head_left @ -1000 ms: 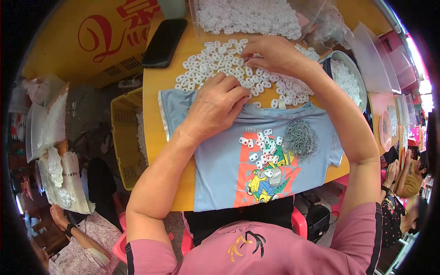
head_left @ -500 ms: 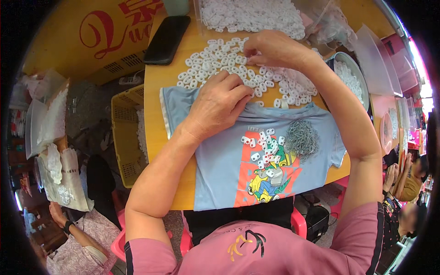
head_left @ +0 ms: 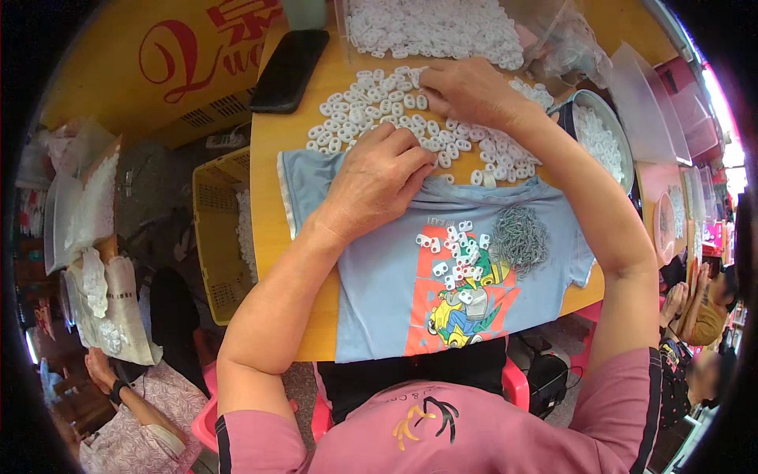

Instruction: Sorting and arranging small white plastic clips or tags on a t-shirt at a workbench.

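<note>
Many small white oval plastic pieces with two holes [head_left: 347, 110] lie spread over the far part of the table. My left hand [head_left: 377, 175] rests at their near edge, its fingers curled in and closed; whatever they hold is hidden underneath. My right hand [head_left: 470, 93] is bent over the far right of the spread, thumb and fingers drawn together among the pieces, their grip not clear. Nearer to me lies a light blue T-shirt [head_left: 371, 292] with a printed picture. On it sit a heap of small grey metal springs [head_left: 521, 241] and a loose group of white plastic pieces [head_left: 454, 257].
A clear bin of white pieces [head_left: 430, 28] stands at the back. A black phone [head_left: 290, 71] lies far left; a round basin of white pieces [head_left: 628, 142] stands right. A yellow crate [head_left: 215, 261] is left of the table [head_left: 316, 340]. Other people sit at both sides.
My right hand has shifted slightly farther back and its fingertips have moved over the pieces. My left hand stays in the same place.
</note>
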The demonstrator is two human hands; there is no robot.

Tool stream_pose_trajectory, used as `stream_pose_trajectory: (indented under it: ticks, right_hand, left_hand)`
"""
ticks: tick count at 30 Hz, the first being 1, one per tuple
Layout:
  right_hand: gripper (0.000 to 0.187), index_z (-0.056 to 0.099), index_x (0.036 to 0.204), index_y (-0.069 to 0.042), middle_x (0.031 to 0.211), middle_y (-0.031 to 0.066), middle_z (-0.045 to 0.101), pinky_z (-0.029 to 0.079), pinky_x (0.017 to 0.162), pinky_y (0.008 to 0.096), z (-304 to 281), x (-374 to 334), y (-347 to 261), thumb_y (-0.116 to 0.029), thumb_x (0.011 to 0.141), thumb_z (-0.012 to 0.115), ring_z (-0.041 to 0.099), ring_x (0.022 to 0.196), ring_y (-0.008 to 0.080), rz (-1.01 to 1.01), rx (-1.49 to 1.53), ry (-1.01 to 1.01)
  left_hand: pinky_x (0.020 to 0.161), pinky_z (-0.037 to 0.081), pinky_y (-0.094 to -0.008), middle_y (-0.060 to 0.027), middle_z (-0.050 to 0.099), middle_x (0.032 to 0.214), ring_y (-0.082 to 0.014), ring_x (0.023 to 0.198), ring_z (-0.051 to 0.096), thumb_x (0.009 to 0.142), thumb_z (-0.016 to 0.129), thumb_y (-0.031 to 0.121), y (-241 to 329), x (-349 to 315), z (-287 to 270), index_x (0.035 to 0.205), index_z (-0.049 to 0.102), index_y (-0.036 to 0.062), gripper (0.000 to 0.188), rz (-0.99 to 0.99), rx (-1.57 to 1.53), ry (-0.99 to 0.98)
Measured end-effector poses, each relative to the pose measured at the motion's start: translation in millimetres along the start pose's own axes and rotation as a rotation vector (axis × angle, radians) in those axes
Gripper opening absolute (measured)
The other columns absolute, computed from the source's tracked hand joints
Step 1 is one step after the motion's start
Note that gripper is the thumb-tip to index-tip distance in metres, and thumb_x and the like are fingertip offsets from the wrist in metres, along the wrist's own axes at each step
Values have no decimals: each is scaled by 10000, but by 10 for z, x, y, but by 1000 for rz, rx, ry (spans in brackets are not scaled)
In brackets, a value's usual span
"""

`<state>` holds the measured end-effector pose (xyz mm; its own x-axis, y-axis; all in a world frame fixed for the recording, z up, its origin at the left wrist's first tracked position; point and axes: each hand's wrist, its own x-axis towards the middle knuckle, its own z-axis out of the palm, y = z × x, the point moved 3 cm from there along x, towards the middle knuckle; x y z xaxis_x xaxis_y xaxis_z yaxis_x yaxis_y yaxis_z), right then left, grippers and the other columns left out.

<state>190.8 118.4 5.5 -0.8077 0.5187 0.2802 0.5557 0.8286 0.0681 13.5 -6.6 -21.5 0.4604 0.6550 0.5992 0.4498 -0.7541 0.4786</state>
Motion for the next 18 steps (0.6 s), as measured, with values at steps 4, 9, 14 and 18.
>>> stream_pose_trajectory:
  ticks: [4,9,14,18]
  right_hand:
    - [154,713,943,-27,861,137,717,546,687,406,-161,-76,81,-179,921,710,691,757,292,135,212,30]
    - [140,742,1006,-7,830,92,717,506,666,301,-755,-333,-336,-126,934,730,630,724,133,314,655,-133]
    - [134,757,1015,-14,813,90,703,496,618,331,-814,-625,-895,-98,912,758,632,683,165,212,922,-379]
    - [125,755,1030,-14,841,130,705,519,670,382,-728,-698,-881,-83,927,743,681,754,280,60,847,-284]
  left_hand:
    - [801,530,-435,-93,651,924,-310,895,613,863,753,83,-3,-9,-2,964,747,61,103,-8,-5,-5]
    - [802,531,-440,-98,651,922,-315,901,614,872,745,92,-4,-14,-9,968,747,58,102,-4,0,10]
    - [808,532,-440,-102,656,927,-320,909,617,879,740,96,-16,-7,-12,976,745,56,106,-13,0,-14]
    - [812,532,-437,-103,660,928,-318,912,618,883,740,93,-9,4,0,978,742,57,101,-15,2,-16]
